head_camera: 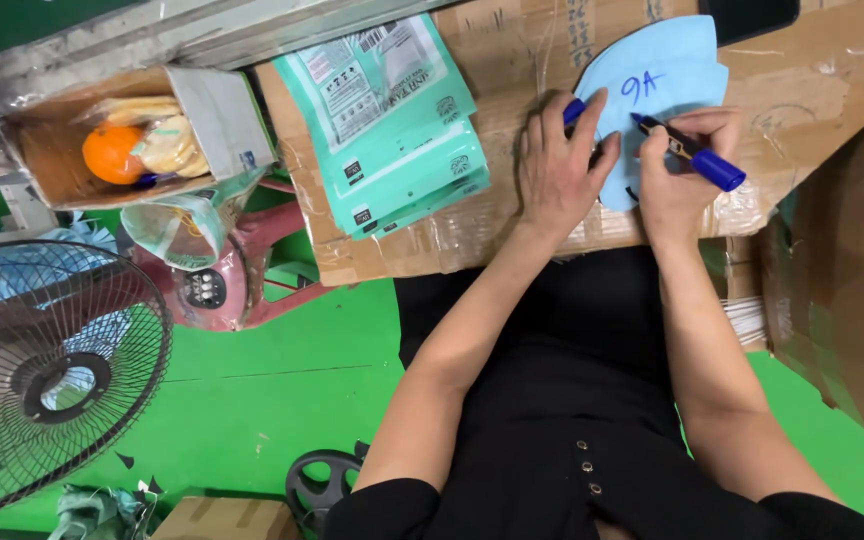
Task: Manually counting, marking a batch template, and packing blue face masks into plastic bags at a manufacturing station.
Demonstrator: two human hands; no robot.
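My right hand [674, 170] grips a blue marker [694, 155], its tip on a light blue piece of fabric [664, 70] that carries blue handwriting. My left hand [560, 165] rests flat on the fabric's left edge, and a blue marker cap [574, 110] shows between its fingers. The fabric lies on a taped cardboard work surface [512, 230]. A stack of teal flat packages [392, 130] sits to the left of my left hand on the same cardboard.
An open cardboard box [212, 120] at the left holds an orange [112, 153] and wrapped items. A pink plastic stool [252, 270] stands beneath it and a black floor fan [47, 370] on the green floor at lower left. Large cardboard [852, 290] leans at the right.
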